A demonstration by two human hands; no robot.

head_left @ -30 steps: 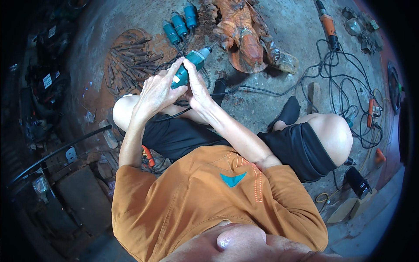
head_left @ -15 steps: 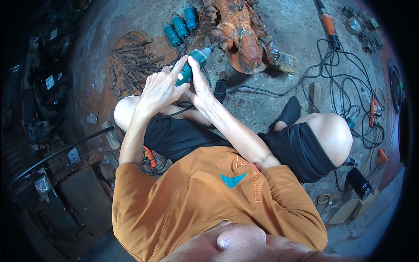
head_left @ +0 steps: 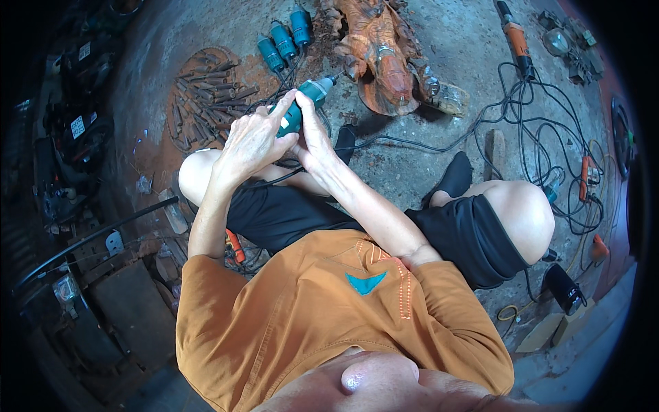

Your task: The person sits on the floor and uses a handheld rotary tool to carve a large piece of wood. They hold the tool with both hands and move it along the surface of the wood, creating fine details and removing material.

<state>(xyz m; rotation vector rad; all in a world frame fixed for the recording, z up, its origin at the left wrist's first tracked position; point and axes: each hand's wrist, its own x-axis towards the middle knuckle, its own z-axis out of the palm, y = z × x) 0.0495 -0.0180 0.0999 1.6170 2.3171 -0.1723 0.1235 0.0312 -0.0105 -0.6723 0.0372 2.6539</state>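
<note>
A teal die grinder [head_left: 312, 95] is between my two hands, its grey nose and thin bit pointing up and right toward the wood carving [head_left: 392, 69]. My left hand [head_left: 252, 139] lies along the grinder's left side, its index finger stretched over the body. From the right, my right hand [head_left: 312, 134] wraps the body with its thumb up along the casing. The lower end of the grinder is hidden by my fingers. The bit's tip shows close to the carving's left edge; I cannot tell whether it touches.
Several teal power tools [head_left: 283, 40] stand beyond my hands, left of the carving. A round heap of chisel-like pieces [head_left: 206, 96] lies to the left. An orange grinder [head_left: 516, 41] and tangled black cables [head_left: 528, 103] lie right, near a wooden block [head_left: 495, 147].
Almost nothing differs. The grinder's nose has shifted very slightly, while both hands keep their hold.
</note>
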